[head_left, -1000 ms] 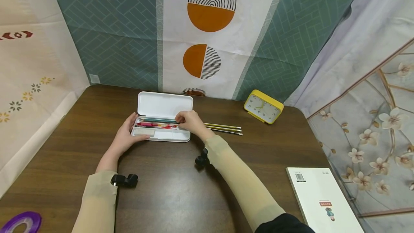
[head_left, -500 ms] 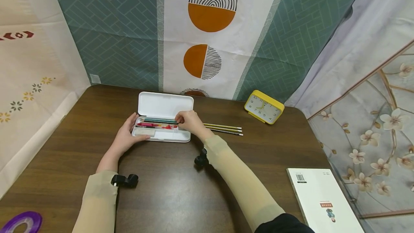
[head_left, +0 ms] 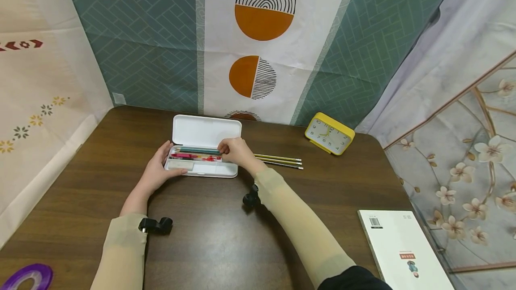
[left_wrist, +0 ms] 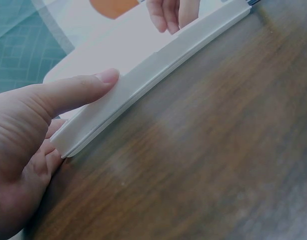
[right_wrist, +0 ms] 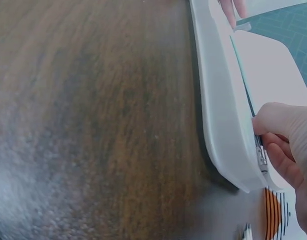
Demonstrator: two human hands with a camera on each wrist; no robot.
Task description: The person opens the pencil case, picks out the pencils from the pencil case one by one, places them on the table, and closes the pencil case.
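Observation:
A white pencil case (head_left: 213, 174) lies with its lid raised at the back of the table. My left hand (head_left: 155, 169) holds its left end, thumb (left_wrist: 101, 85) on the front edge and the other fingers round the side. Inside are several green pencils (head_left: 197, 150), a red pen-like item (head_left: 181, 155) and a whitish block (head_left: 180, 164). At the right end of the case, my right hand (head_left: 238, 152) pinches a dark green pencil (right_wrist: 246, 82) near its silver-banded end, low in the case. The fingers partly hide that end.
Several yellow and black pencils (head_left: 280, 160) lie right of the case, partly behind the right wrist. A yellow alarm clock (head_left: 328, 133) stands at the back right. A white book (head_left: 403, 249) lies front right, and a purple tape roll (head_left: 42, 275) front left.

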